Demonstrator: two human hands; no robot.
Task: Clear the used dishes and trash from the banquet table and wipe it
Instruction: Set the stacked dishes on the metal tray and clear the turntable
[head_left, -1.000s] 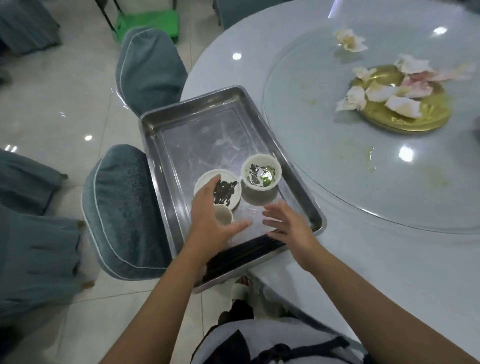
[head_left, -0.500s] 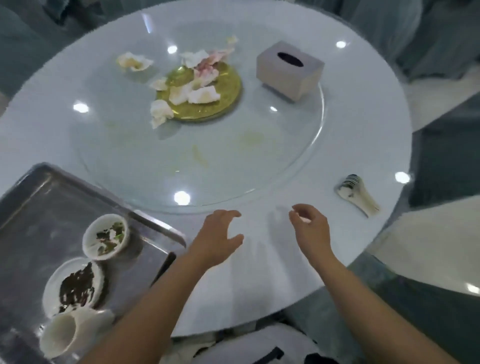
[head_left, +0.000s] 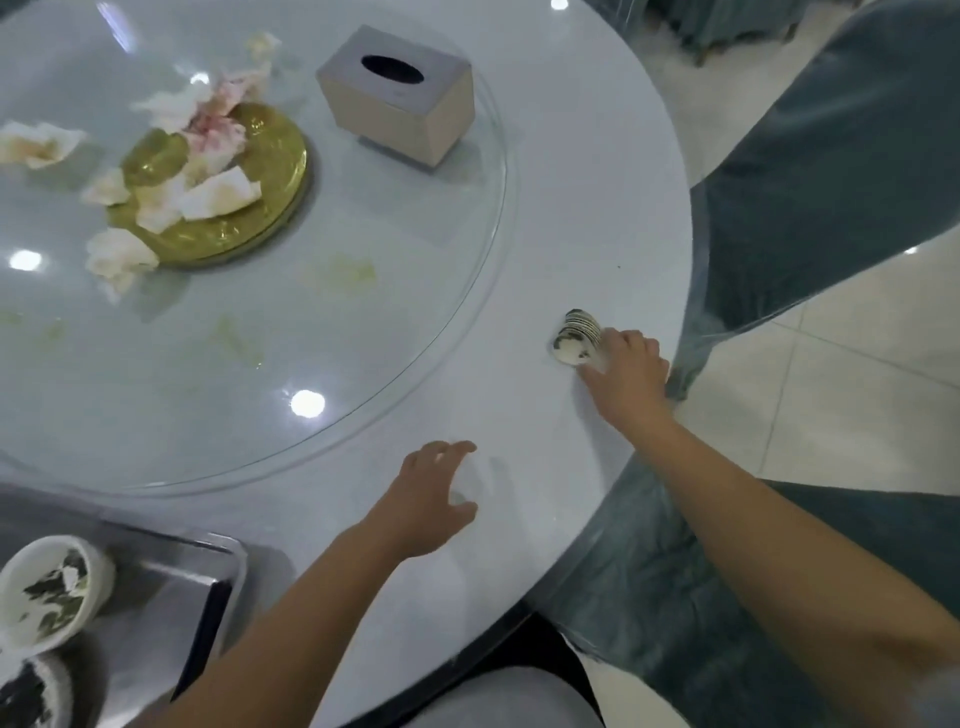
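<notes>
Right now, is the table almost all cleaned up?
Not yet. Two dirty bowls already sit in the metal tray. The right hand is on the stacked spoons near the table's edge; the left hand hovers empty. Left to do: the crumpled napkins on the gold plate, the tissue box, and wiping the smears.

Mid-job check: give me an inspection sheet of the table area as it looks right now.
Surface: white round table with glass turntable, yellowish smears on the glass.
Job's things: spoons near the right edge; gold plate with used napkins; metal tray holding a dirty bowl.
Clutter: tissue box; loose napkins beside the plate.
Grips: right hand on the spoons, grip unclear; left hand open and empty.
Cables: nothing seen.
Surroundings: covered chairs, tiled floor.
</notes>
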